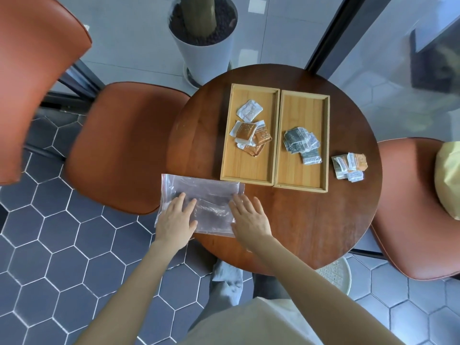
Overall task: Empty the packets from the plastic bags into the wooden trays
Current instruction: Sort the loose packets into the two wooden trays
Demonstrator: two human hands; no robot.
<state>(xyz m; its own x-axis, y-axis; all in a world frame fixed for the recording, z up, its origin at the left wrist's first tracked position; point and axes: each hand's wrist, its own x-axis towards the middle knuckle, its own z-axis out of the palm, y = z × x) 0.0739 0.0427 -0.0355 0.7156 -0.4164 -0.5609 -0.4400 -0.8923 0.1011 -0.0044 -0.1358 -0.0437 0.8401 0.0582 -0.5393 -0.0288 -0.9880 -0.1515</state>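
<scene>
Currently, both your hands lie flat, fingers spread, on the clear flattened plastic bags (202, 195) at the near left edge of the round dark wooden surface (311, 220). Your left hand (176, 220) presses the left part; your right hand (250, 217) presses the right edge. Neither grip closes on anything; palms down, wide open. The left rectangular wooden tray (249, 168) holds orange and white packets (250, 131). The right rectangular wooden tray (301, 175), touching it, holds grey printed packets (302, 144). A small mixed pile of packets (349, 166) lies on the surface just right of the trays.
</scene>
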